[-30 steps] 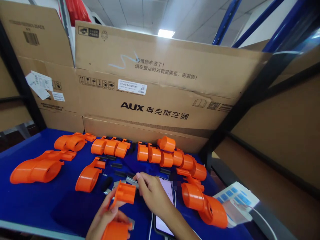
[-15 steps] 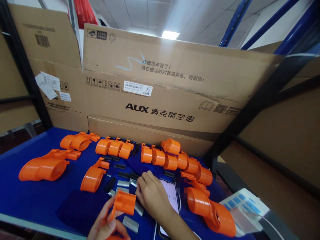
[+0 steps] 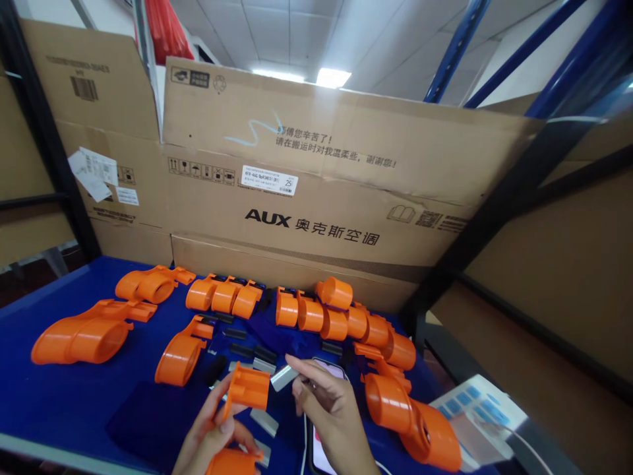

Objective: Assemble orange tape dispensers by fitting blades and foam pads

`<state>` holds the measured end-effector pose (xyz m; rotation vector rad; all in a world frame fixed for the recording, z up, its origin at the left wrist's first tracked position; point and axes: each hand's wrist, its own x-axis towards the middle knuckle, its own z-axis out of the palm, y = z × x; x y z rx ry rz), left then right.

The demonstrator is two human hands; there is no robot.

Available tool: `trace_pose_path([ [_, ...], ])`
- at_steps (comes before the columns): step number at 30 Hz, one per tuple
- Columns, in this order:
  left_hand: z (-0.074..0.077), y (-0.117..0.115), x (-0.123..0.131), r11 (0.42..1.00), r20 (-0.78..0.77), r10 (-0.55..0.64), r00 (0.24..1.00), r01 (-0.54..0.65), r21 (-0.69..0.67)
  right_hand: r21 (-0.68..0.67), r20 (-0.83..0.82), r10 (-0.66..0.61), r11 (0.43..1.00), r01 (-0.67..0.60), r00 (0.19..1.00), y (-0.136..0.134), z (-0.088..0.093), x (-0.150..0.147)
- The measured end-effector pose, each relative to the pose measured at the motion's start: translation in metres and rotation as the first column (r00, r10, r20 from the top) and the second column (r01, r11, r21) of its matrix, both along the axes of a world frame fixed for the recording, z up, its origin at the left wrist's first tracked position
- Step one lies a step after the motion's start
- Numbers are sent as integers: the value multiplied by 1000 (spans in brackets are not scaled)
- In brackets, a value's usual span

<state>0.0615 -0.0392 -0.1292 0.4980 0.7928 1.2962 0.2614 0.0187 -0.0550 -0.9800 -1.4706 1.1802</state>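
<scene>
My left hand is closed around an orange plastic tape dispenser, its flat ridged end up and its round part low at the frame's bottom edge. Between the thumb and fingers of my right hand is a short silver metal strip, tilted beside the dispenser's ridged end with a small gap between them. Under and behind my hands lie more silver strips and several black strips on the blue table. A phone lies partly hidden beneath my right hand.
More orange dispensers stand in a back row, at the left and at the right. A large cardboard sheet walls off the back. A white and blue box and a cable sit at the right edge.
My right hand has lifted from the strips on the table, bringing a silver metal strip toward the dispenser. My left hand keeps its hold, almost in the same place.
</scene>
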Motion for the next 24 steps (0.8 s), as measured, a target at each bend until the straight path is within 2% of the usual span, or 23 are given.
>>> trace_pose_path([
  [2,2,1,1,999,-5,13,1000,-13,40,-34,-80,-57,998,55,995,-6,-4,-4],
  [6,12,1,3,998,7,-16,1000,16,57,-56,-217,-257,966,251,942,-21,-4,-18],
  [9,21,1,5,997,0,-13,1000,13,76,-65,-239,-311,950,305,920,-29,1,-25],
  [12,26,0,7,996,1,6,1000,-6,88,-103,-204,-345,938,330,916,-31,1,-26],
  [17,28,-5,8,994,20,-30,999,27,109,-176,-312,-330,942,287,891,-24,-16,-25],
  [20,28,-7,9,993,-14,-3,1000,5,114,-213,-361,-322,942,259,875,-21,-27,-24],
  [24,29,-9,11,994,-21,8,1000,-6,112,-247,-395,-328,938,245,858,-20,-33,-24],
])
